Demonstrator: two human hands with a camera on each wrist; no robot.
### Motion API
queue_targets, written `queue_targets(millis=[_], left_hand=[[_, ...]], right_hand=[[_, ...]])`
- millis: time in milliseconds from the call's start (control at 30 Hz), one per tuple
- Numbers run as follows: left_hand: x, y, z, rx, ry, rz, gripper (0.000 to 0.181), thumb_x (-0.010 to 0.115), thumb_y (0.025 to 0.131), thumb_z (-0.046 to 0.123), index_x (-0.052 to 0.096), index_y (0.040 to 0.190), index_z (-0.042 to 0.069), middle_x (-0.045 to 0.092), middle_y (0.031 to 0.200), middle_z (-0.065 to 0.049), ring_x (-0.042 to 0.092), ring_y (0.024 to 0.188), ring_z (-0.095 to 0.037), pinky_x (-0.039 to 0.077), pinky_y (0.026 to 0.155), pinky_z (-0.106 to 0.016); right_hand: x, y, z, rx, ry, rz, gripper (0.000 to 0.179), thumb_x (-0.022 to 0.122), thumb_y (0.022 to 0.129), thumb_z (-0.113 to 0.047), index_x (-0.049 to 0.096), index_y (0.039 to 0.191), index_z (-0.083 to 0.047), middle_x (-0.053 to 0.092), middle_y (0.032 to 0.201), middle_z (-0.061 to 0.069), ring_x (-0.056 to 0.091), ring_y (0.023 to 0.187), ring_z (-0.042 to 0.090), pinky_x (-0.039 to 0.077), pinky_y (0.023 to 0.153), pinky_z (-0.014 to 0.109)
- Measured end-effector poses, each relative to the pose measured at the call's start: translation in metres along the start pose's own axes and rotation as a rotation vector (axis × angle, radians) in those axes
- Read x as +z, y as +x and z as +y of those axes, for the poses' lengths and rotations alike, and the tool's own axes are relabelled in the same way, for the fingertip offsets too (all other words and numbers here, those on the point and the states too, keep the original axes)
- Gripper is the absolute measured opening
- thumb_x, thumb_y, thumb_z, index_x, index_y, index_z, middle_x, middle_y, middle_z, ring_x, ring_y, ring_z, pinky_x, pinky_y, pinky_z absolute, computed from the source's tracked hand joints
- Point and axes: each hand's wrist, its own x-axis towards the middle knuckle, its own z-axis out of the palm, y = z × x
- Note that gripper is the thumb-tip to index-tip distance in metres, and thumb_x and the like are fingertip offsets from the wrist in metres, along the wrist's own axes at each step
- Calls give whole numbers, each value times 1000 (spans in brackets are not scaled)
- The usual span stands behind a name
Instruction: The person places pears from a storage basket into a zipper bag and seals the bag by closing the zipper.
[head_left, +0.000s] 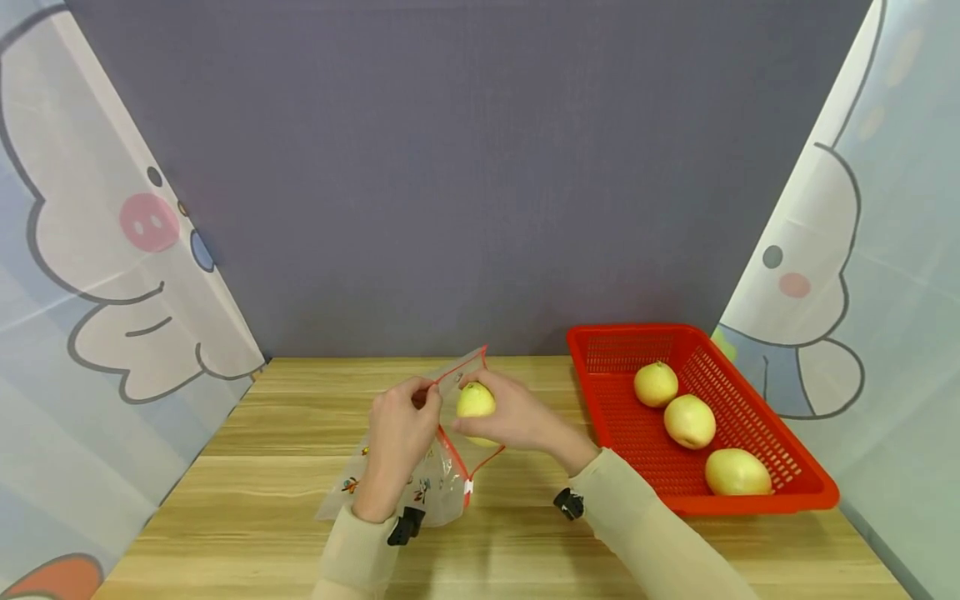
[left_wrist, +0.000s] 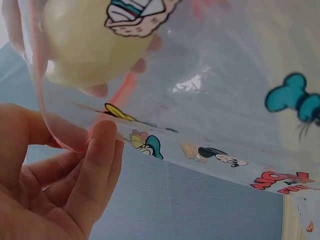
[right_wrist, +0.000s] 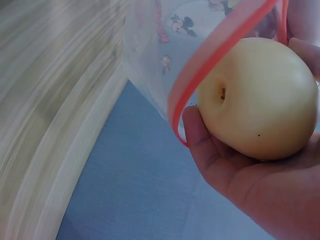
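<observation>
My right hand (head_left: 506, 412) grips a round, pale yellow pear (right_wrist: 265, 100) at the mouth of a clear zip bag (head_left: 442, 492). The bag has cartoon prints, a red zip edge (right_wrist: 210, 60) and a white slider (head_left: 468, 486). In the right wrist view the pear overlaps the red rim, and fingers curl under it. With thumb and fingers, my left hand (head_left: 401, 433) pinches the bag's rim on the left side of the opening. From the left wrist view, the pear shows through the clear film, above the pinching fingertips (left_wrist: 102, 132).
A red plastic basket (head_left: 622, 433) stands on the right of the wooden table (head_left: 255, 500), with three pale yellow pears (head_left: 690, 422) inside. A grey panel (head_left: 480, 183) rises behind the table, and cartoon-printed curtains (head_left: 97, 208) hang at both sides.
</observation>
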Motion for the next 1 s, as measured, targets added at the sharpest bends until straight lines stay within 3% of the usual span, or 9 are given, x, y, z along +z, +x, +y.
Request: queue_targets(millis=[633, 767, 900, 1000], left_hand=[[0, 0, 1, -7, 7, 3, 14, 66, 92, 10, 78, 90, 4, 69, 72, -2, 60, 60, -13, 51, 59, -35], [-1, 0, 2, -16, 4, 0, 15, 65, 93, 10, 78, 90, 4, 69, 71, -2, 59, 60, -12, 50, 58, -34], [-1, 0, 3, -22, -1, -14, 16, 64, 94, 10, 78, 91, 3, 67, 70, -2, 56, 57, -12, 49, 56, -34], [-1, 1, 2, -43, -10, -32, 17, 62, 96, 10, 77, 91, 2, 66, 68, -1, 54, 54, -12, 47, 54, -33]], right_hand=[[2, 1, 2, 47, -67, -52, 58, 76, 85, -49, 60, 126, -12, 62, 90, 0, 60, 73, 16, 52, 62, 33], [0, 1, 3, 59, -58, -57, 58, 75, 87, -50, 61, 126, -11, 66, 102, 5, 62, 86, 19, 53, 70, 36], [-6, -1, 2, 26, -35, -65, 46, 74, 91, -43, 65, 121, -8, 68, 105, 6, 64, 93, 19, 54, 75, 37], [-13, -2, -2, -22, -45, -100, 35, 73, 94, -37, 69, 113, -8, 69, 93, 0, 65, 85, 15, 54, 73, 34]])
